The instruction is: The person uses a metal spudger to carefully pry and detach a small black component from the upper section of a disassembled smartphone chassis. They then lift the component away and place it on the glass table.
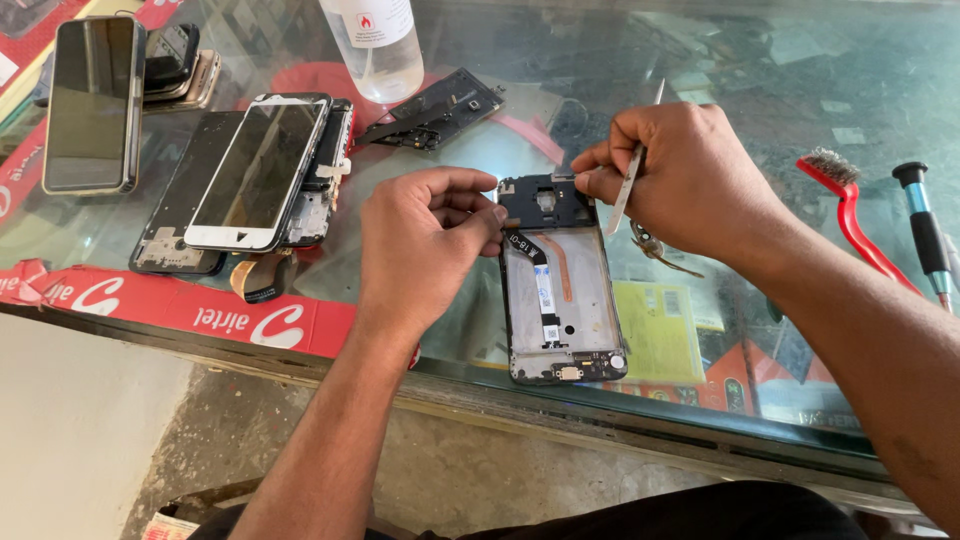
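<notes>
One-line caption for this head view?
Left hand steadies an opened phone frame on a glass counter while right hand holds tweezers.

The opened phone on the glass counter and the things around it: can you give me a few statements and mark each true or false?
1. The right hand holds tweezers at the top of the opened phone. True.
2. The left hand rests on the bottle. False: it touches the opened phone's upper left edge.
3. A red-handled brush lies to the right. True.
4. The opened phone has its screen fitted. False: its inner frame and ribbon cable show.
5. The screwdriver is in the left hand. False: it lies on the counter.
</notes>
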A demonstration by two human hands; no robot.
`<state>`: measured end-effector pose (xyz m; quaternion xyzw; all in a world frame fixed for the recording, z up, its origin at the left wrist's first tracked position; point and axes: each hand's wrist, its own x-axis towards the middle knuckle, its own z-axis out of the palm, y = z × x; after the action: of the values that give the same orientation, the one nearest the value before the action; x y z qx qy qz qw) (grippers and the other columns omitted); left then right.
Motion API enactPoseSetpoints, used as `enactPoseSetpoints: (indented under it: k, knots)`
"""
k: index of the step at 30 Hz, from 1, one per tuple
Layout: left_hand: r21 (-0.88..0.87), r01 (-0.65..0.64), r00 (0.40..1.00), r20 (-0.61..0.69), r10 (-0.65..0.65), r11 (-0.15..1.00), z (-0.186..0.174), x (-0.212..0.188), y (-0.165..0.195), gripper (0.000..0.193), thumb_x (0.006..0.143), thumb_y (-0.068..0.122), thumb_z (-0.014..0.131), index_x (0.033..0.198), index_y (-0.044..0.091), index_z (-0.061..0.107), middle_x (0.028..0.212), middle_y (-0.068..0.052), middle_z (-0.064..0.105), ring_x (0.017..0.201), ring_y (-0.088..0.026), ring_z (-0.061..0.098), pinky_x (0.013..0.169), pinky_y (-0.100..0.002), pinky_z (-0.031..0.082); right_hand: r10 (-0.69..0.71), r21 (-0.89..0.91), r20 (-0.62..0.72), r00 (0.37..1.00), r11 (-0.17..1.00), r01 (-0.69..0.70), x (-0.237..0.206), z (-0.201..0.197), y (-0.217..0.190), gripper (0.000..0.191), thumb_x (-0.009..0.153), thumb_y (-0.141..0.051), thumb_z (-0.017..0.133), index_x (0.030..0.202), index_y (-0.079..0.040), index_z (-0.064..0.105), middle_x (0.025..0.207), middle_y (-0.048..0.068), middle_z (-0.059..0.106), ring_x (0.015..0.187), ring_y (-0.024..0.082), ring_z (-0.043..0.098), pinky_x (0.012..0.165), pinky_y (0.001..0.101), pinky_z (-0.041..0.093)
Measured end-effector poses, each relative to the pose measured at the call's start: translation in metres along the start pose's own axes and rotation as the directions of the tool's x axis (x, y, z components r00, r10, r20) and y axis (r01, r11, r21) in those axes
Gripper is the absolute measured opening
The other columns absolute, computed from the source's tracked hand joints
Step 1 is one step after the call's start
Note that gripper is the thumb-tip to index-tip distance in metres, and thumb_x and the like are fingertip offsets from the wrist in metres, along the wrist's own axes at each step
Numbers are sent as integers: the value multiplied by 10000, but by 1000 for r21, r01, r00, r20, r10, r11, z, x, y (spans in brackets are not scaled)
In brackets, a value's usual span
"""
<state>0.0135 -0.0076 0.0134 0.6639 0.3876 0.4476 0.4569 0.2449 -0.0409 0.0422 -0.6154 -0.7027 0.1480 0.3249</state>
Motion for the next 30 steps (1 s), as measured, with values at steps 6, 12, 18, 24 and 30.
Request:
enactPoseSetpoints:
  k: [6, 12, 18, 24, 30]
  knots:
    - [114, -20, 998, -55, 27, 993, -1, -8, 7, 207, 824, 25, 781, 1020, -37, 761, 816, -67, 788, 668, -108, 752, 592, -232, 581, -28, -63, -2, 1000, 998, 28, -1, 2, -5, 423, 889, -94, 779, 636, -13, 449, 867, 155, 785, 1001, 191, 790, 648, 348, 597]
    - [310, -225, 966, -51, 252, 924, -3, -91, 31, 422, 799, 150, 835, 1167, 1, 690, 1093, -111, 733, 917, -202, 709, 838, -327, 570, 16, -95, 46, 999, 995, -12, -2, -1, -5, 432, 885, -149, 797, 653, -9, 460, 935, 105, 804, 842, 210, 795, 627, 384, 568]
    - [457, -325, 942, 79, 327, 828, -2, -113, 35, 566, 698, 172, 847, 1206, 19, 650, 1218, -158, 663, 1121, -358, 629, 959, -434, 489, -25, -88, 52, 998, 996, 29, -1, 0, -6, 449, 882, -155, 790, 649, 6, 442, 907, 119, 791, 898, 189, 798, 624, 379, 575]
    - [465, -273, 958, 52, 281, 842, 1, -109, 29, 492, 702, 150, 856, 1150, 43, 682, 1179, -122, 711, 1109, -327, 654, 946, -423, 510, -13, -101, 61, 998, 995, 19, 0, -1, -5, 447, 883, -172, 795, 655, -3, 449, 949, 101, 804, 833, 196, 784, 638, 379, 574]
    - [468, -302, 942, 14, 335, 830, 2, -110, 24, 446, 734, 139, 847, 1134, 34, 681, 1164, -115, 725, 1102, -317, 677, 939, -408, 530, -2, -92, 70, 998, 996, 9, 0, -1, -2, 449, 868, -184, 796, 643, -9, 450, 969, 94, 802, 833, 183, 782, 637, 369, 578]
